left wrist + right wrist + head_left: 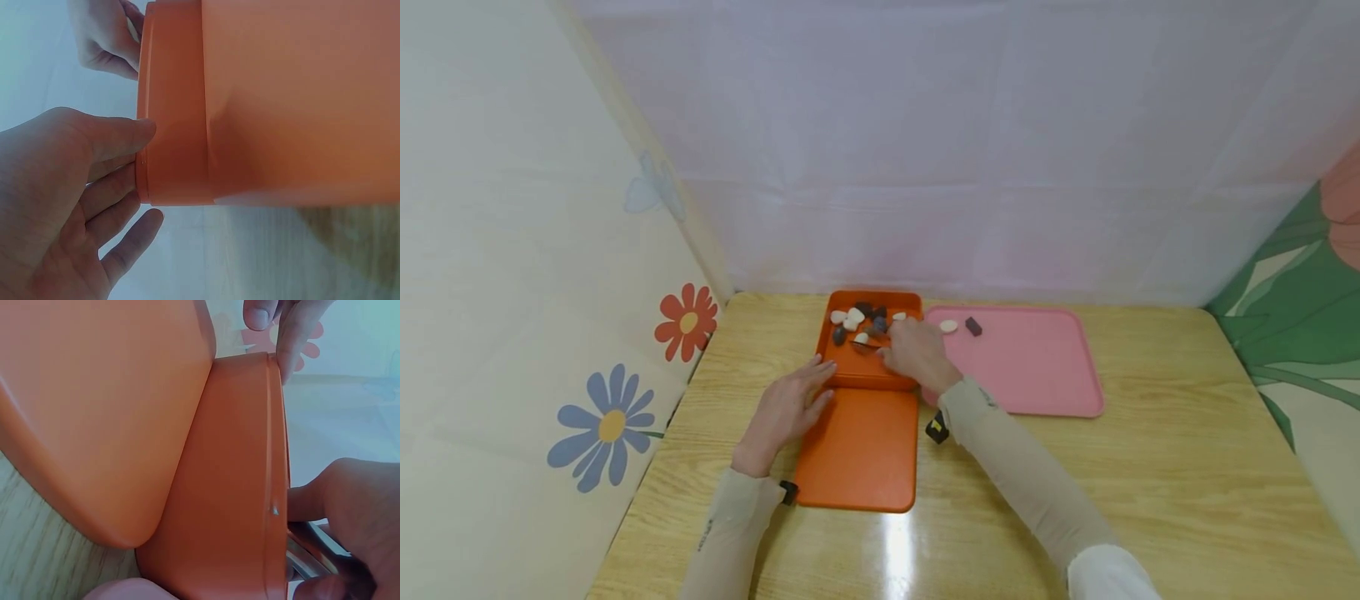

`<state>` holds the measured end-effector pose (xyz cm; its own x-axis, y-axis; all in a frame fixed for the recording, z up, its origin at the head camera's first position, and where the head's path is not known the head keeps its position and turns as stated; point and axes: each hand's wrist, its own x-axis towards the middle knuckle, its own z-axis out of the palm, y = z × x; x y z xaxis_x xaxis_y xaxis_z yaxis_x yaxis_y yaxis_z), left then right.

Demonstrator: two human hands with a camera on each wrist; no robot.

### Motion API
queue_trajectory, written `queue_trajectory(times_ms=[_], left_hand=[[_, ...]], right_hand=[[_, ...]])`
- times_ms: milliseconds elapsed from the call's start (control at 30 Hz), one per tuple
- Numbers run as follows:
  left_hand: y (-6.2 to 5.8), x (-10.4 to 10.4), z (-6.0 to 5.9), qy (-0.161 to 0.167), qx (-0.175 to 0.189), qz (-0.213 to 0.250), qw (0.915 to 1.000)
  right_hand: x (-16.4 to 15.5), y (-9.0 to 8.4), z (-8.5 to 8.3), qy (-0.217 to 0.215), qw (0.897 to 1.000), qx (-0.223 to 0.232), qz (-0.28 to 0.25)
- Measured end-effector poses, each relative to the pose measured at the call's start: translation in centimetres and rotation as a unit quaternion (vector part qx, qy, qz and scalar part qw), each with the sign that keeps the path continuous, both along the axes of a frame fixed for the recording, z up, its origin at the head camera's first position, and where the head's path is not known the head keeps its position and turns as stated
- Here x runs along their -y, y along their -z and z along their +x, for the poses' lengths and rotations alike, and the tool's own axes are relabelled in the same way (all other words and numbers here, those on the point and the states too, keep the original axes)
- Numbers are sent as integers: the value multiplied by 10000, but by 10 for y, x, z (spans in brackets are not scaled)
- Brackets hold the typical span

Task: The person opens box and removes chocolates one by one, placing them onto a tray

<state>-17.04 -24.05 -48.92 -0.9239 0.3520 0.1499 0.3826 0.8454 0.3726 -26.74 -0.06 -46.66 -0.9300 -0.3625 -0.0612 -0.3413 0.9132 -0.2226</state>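
Observation:
In the head view, an orange box (pixel 865 367) holds several dark and pale stone-like pieces (pixel 852 318). My right hand (pixel 917 350) reaches over its right side, fingers curled down among the pieces. In the right wrist view those fingers grip a shiny metal tool (pixel 307 561); its far end is hidden by the box wall, and its kind is unclear. My left hand (pixel 786 412) rests at the box's near left corner. In the left wrist view its thumb touches the rim and the other fingers lie loosely extended beside the corner.
An orange lid or flap (pixel 857 450) lies flat on the wooden table (pixel 1000 500) against the box's near side. At the right sits a pink tray (pixel 1030 367), bearing a white oval piece (pixel 949 326) and a dark block (pixel 973 326). A pale cloth wall (pixel 910 167) stands behind.

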Motion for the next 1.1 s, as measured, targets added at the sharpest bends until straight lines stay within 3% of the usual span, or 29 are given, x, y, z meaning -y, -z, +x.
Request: queue_trajectory(times_ms=[833, 1100], left_hand=[[1, 0, 0, -3, -45, 14, 10000], [3, 0, 0, 12, -178, 30, 9998]], right_hand=[[-7, 0, 11, -66, 9993, -376, -26], [-15, -2, 17, -29, 9986, -466, -243]])
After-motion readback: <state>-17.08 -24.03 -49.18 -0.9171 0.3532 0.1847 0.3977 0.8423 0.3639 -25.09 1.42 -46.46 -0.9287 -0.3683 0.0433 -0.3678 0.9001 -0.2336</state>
